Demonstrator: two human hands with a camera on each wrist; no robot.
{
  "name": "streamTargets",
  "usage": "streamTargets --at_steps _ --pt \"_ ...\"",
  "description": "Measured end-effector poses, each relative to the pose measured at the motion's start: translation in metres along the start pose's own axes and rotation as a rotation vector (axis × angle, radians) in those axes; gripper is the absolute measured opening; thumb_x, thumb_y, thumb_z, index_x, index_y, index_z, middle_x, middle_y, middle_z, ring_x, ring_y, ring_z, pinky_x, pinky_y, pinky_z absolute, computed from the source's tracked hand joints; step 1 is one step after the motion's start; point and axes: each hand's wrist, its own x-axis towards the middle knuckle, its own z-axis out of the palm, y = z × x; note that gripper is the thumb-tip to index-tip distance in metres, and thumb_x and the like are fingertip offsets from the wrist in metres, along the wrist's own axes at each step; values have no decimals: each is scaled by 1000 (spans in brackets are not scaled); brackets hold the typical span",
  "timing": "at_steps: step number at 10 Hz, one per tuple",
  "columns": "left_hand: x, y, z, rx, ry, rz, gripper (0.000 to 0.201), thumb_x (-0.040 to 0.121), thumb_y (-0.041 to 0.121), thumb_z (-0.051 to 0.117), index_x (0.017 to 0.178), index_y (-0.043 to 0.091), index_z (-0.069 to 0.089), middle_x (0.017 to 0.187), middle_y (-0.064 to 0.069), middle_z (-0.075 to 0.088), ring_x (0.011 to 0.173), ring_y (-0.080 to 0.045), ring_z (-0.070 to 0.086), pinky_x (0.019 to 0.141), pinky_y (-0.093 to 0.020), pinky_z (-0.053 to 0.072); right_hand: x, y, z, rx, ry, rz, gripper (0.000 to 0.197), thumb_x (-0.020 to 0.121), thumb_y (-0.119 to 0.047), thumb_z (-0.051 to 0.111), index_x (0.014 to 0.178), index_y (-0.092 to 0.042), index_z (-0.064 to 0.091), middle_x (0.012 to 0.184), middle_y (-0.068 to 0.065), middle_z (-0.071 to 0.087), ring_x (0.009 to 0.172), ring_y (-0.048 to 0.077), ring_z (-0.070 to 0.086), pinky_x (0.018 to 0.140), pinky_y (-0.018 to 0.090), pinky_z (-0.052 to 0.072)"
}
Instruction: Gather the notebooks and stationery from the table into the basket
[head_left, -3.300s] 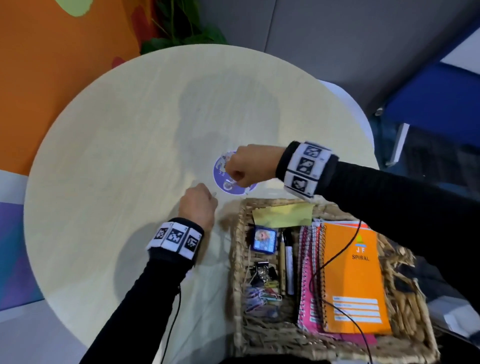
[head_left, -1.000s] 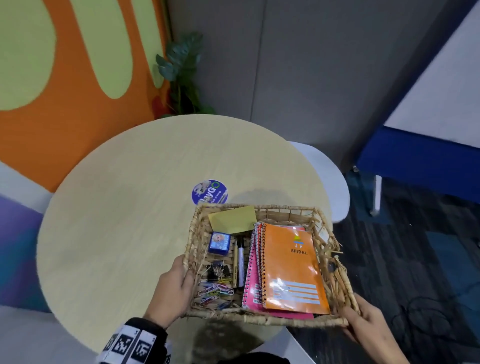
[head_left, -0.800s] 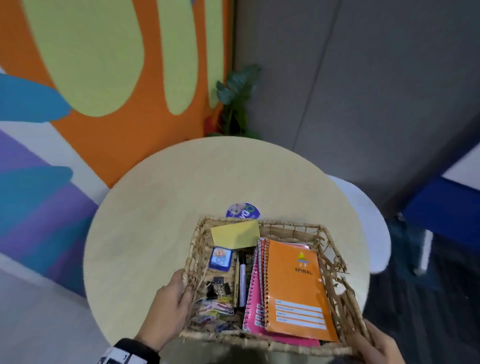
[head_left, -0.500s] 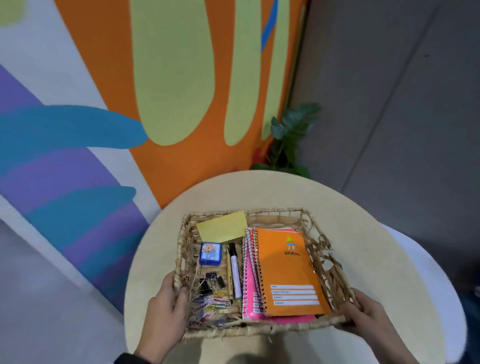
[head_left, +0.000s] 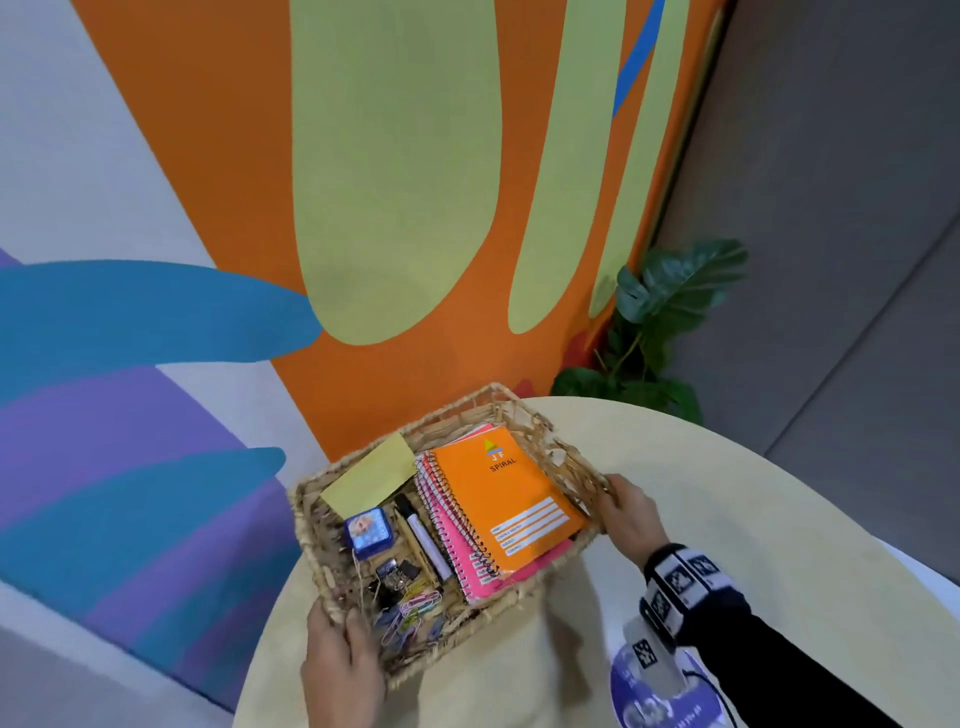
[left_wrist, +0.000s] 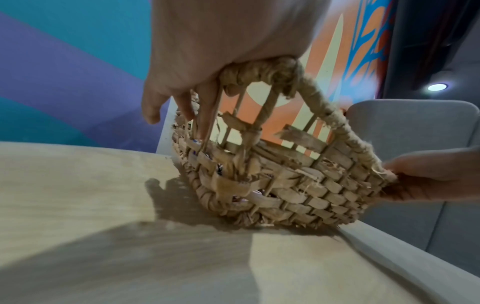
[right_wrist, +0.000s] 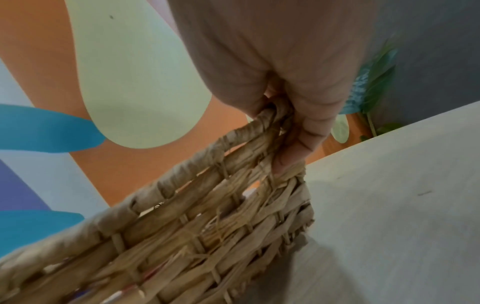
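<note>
Notebooks (head_left: 506, 506) and stationery lie in the wicker basket (head_left: 569, 465), gripped by left hand (head_left: 340, 662) and right hand (head_left: 631, 517); gathering looks finished.

1. A round pale wooden table (head_left: 737, 519) fills the lower right of the head view.
2. A round purple sticker (head_left: 670, 701) lies flat on the tabletop near its close edge.
3. Behind the table stands a wall mural (head_left: 395, 171) of orange ground with tall pale green shapes, plus blue and purple bands lower left.
4. A leafy green plant (head_left: 660, 322) stands in the corner, just beyond the table's far edge.
5. A grey wall panel (head_left: 841, 182) runs to the right of the plant.
</note>
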Motion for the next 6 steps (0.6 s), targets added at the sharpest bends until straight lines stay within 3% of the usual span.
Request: streamTargets --at_steps 1,2,3,4,5,6 --pt "7 -2 16 11 46 -15 30 93 13 49 122 10 51 109 -26 66 100 -41 60 77 -35 41 24 -1 13 -14 -17 1 24 95 -10 40 109 -4 59 103 21 68 95 36 62 79 36 48" --pt "14 0 28 16 90 -45 30 92 12 50 122 7 52 106 -28 66 100 -43 60 85 -40 47 46 -4 22 -12 -24 8 27 98 -13 36 114 -4 56 109 22 66 98 36 62 81 35 48" --pt "19 -3 31 40 73 -41 32 92 11 50 123 5 50 105 -29 66 99 -44 60 85 -41 47 53 -7 24 -16 -44 24 28 100 -15 34 115 -3 54 109 23 65 98 36 61 81 36 48" --pt "22 -3 31 119 29 -90 32 93 13 49 123 4 48 105 -28 67 101 -45 60 102 -48 39 54 -11 21 -16 -122 85 30 101 -19 31 118 -4 50 112 24 63 100 37 60 87 41 50" --pt "25 -3 31 193 15 -136 32 94 19 47 123 5 47 105 -24 67 104 -42 59 113 -50 19 53 -19 10 -8 -163 125 33 101 -23 30 125 -6 47 121 24 60 108 36 58 94 41 47" --pt "32 0 25 301 -95 -149 50 87 45 32 123 11 41 110 -22 66 106 -36 62 114 -44 22 38 -27 -12 78 -44 63 39 100 -22 37 135 -6 42 136 20 51 121 33 51 101 37 40"
